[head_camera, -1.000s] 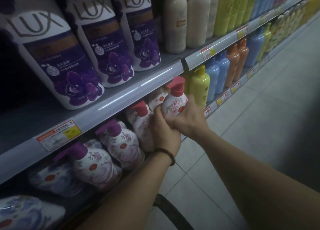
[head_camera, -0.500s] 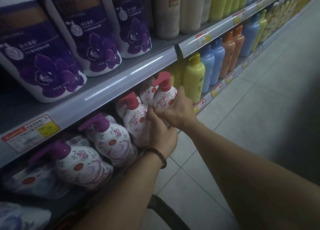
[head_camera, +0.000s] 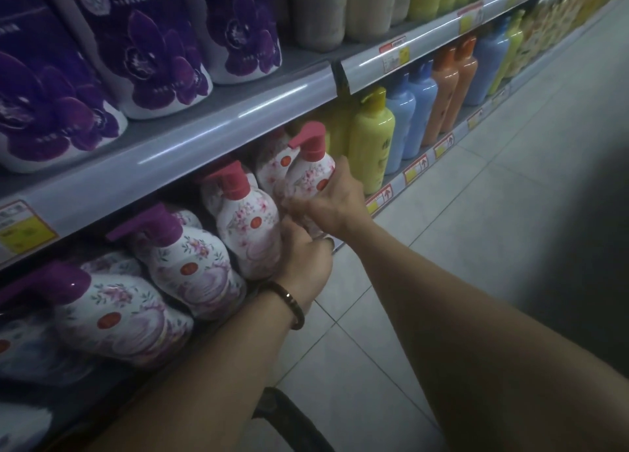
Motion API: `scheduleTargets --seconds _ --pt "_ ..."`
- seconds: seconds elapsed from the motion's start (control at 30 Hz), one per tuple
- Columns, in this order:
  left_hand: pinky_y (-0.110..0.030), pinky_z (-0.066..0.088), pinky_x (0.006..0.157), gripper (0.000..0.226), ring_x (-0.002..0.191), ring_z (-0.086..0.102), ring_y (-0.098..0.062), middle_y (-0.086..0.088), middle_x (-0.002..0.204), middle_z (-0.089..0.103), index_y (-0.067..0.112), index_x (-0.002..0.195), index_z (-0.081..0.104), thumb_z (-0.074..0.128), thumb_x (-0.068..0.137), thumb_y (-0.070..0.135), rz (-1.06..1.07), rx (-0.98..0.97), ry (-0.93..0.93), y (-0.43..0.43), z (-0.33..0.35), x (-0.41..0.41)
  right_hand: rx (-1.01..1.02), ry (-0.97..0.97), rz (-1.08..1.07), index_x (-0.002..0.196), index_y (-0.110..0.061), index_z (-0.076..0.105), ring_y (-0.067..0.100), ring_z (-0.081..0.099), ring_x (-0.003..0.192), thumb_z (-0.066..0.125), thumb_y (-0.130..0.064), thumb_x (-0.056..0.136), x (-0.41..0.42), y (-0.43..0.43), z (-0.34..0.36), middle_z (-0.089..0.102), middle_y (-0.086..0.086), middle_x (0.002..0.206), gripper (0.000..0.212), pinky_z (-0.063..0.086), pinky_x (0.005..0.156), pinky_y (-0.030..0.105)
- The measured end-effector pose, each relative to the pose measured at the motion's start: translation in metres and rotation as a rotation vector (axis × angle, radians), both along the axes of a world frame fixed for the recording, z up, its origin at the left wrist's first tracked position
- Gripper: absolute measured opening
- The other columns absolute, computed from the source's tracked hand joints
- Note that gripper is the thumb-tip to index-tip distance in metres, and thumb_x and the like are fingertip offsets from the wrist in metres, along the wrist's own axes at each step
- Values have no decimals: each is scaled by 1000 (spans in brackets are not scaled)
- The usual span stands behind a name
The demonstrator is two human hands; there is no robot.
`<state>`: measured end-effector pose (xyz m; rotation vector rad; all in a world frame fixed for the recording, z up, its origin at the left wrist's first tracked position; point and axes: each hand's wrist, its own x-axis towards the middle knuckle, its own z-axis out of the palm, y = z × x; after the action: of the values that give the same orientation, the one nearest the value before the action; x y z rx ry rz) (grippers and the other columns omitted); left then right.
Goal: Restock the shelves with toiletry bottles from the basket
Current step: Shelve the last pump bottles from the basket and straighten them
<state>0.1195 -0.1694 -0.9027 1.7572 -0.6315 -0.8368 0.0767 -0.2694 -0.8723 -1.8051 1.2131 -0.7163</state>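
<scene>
A white floral pump bottle with a pink cap [head_camera: 311,171] stands at the front of the lower shelf, beside a yellow bottle [head_camera: 371,142]. My right hand [head_camera: 335,201] grips this bottle's body from the right. My left hand [head_camera: 306,259], with a dark bracelet on its wrist, holds the bottle low down, its fingers tucked between it and the neighbouring pink-capped floral bottle [head_camera: 246,220]. Further left stand two purple-capped floral bottles [head_camera: 190,261]. The dark curved basket handle [head_camera: 292,414] shows at the bottom; the basket itself is out of view.
The upper shelf rail [head_camera: 211,128] with price tags overhangs the floral bottles. Large purple-flower refill packs [head_camera: 149,53] and beige bottles stand above. Blue, orange and yellow bottles [head_camera: 442,94] run to the right. Tiled floor [head_camera: 493,196] lies on the right.
The view has tilted down and drawn closer. Both hands stay on the pink-capped bottle; my right hand's fingers have spread higher up its side.
</scene>
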Motion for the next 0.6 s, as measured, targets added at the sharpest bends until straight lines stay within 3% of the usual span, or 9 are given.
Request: scheduleTargets --seconds 0.1,0.27,0.43,0.5,0.6 --pt "-50 48 115 92 140 53 -20 1 154 51 34 161 21 53 75 30 -12 9 -13 0 0 1 10 2 12 127 -21 45 23 67 98 98 -51 59 4 -1 -1 64 0 111 91 62 85 41" --pt "-60 52 109 93 136 59 -33 -8 153 55 28 158 34 66 71 33 -21 54 -3 0 -7 6 40 24 28 130 -20 43 26 66 104 97 -52 60 9 -1 -8 63 2 115 93 61 93 47" --pt "-59 50 112 86 136 57 -31 -6 151 55 31 160 25 67 87 14 -9 61 139 0 8 -1 21 10 114 137 -17 43 19 63 106 98 -46 66 7 -4 -13 61 -4 116 94 57 89 36" --pt "-58 53 108 88 132 59 -28 -3 146 56 33 157 23 67 86 4 -10 57 136 0 8 -1 14 3 132 139 -16 43 17 61 106 97 -43 70 5 -5 -15 60 -5 118 91 51 85 31" --pt "-56 55 106 102 132 59 -26 4 144 57 48 154 21 70 72 12 -6 48 169 -1 3 2 31 2 134 142 -16 46 17 63 113 96 -41 72 2 -9 -23 64 -3 126 90 53 92 33"
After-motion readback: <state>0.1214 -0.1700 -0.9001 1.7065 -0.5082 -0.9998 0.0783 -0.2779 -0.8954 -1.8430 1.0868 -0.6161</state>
